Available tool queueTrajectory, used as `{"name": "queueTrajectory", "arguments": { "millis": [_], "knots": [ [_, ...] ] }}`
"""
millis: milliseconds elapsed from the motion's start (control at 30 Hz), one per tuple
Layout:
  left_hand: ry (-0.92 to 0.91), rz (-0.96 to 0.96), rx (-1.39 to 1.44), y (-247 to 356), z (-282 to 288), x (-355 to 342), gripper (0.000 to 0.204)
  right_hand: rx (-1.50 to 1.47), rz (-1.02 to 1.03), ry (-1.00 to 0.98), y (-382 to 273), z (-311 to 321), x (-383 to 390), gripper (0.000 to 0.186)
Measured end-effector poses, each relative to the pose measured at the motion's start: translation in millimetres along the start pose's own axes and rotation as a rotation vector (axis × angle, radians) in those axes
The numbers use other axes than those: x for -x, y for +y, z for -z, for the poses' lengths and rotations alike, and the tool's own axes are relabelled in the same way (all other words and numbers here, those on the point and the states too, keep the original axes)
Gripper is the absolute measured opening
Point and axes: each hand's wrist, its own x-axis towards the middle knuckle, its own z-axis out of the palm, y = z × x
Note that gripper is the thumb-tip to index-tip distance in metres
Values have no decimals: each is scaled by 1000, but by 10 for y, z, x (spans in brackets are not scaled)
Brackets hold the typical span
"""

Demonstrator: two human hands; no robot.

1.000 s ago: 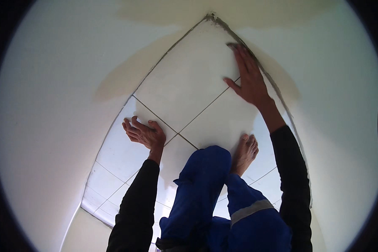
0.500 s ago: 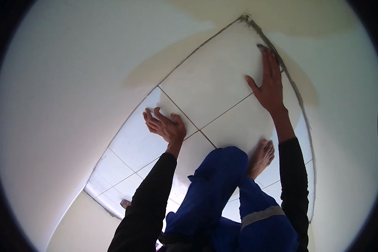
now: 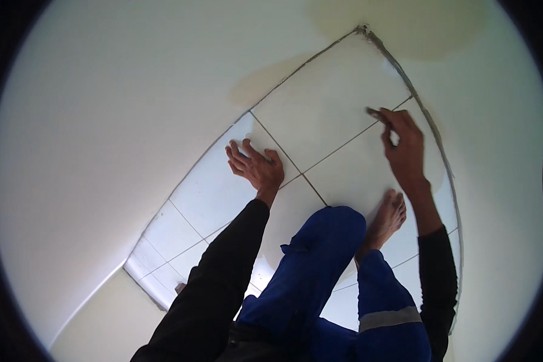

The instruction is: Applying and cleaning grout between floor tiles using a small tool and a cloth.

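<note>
My left hand (image 3: 259,166) leans on a white floor tile (image 3: 214,190) left of my bent knee, its fingers apart and slightly curled, holding nothing. In my right hand (image 3: 406,148) a small dark flat piece (image 3: 377,114) is pinched between thumb and fingers. Its kind cannot be made out. The hand is beside the dark joint line (image 3: 347,143) between two large tiles, near the right wall. Whether the piece touches the tile is unclear.
Pale walls (image 3: 120,133) meet the floor at a far corner (image 3: 362,29), with a rough grey mortar edge (image 3: 398,66) along the right. My bare foot (image 3: 386,220) and blue-trousered knee (image 3: 332,232) are on the tiles. A small brownish block (image 3: 180,288) lies at lower left.
My right hand has drawn back from the right wall edge toward me, its stretched fingers now bent into a pinch. My left hand stays on the tile; the view has shifted slightly.
</note>
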Motion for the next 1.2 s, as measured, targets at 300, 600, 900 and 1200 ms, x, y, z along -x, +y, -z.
{"name": "queueTrajectory", "arguments": {
  "millis": [300, 600, 900, 1200],
  "knots": [
    [11, 49, 92, -80, 74, -40, 71, 168, -131, -166, -754, 1531, 720, 14],
    [345, 404, 40, -3179, 696, 766, 61, 185, -131, -465, -2102, 1146, 649, 20],
    [120, 1184, -240, -5233, 1227, 2265, 76, 436, 621, -681, -1967, -856, 516, 23],
    [216, 1166, -62, -5117, 1385, 2236, 80, 84, 751, -849, -3442, -2964, 1309, 21]
  ]
}}
